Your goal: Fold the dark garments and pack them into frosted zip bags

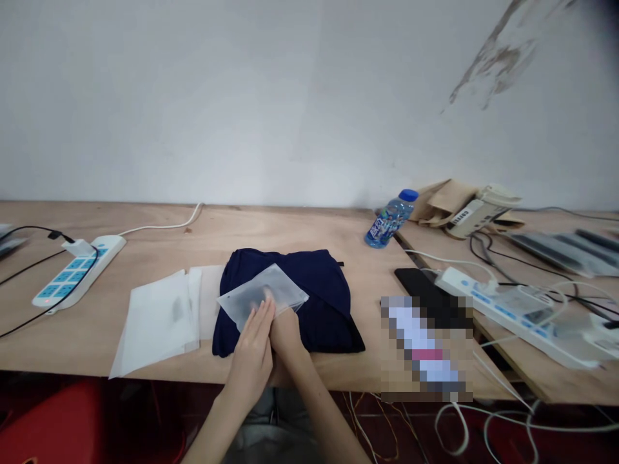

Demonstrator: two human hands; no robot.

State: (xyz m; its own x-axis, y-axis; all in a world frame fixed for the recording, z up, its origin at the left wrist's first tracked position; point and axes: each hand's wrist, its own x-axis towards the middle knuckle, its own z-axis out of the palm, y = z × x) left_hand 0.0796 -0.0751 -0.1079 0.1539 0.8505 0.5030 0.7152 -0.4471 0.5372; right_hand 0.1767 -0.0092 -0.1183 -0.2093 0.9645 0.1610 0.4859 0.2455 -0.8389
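Observation:
A translucent plastic bag [264, 283] lies slanted over a folded navy cloth [324, 316] on the wooden table. My left hand [255, 335] rests flat on the near part of the bag, its fingers stretched out and lying together. Close against it on the right, my right hand [285, 328] reaches into or under the bag; its fingers show only faintly through the plastic, so what they grip is hidden. More flat translucent bags [159, 322] lie left of the cloth, some partly beneath its left edge.
Power strips lie at the left [72, 274] and right [517, 316]. A blue-capped bottle [391, 219] stands behind, right of the cloth. Near it are a paper bag [447, 200], a black phone-like object [425, 293], a pixelated item [425, 348] and loose cables.

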